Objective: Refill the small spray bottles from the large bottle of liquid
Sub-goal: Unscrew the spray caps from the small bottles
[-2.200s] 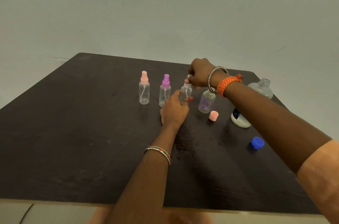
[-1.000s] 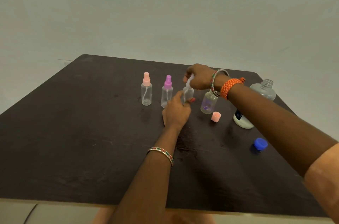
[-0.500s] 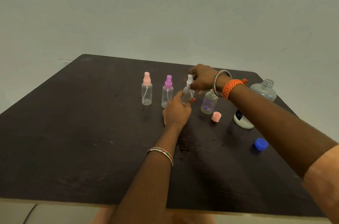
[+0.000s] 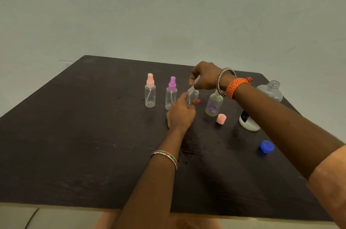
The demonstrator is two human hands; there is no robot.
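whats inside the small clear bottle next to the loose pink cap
A small purple piece lies at the bottom of the small clear uncapped bottle, beside the loose pink cap. Its walls look faintly tinted. The right hand's wrist covers its neck, so the opening and any liquid level cannot be made out.

From where I stand nothing can be read. The large bottle on the bench carries a dark label low on its white body, but whatever is printed there is too small and blurred to make out. None of the small spray bottles shows any lettering.
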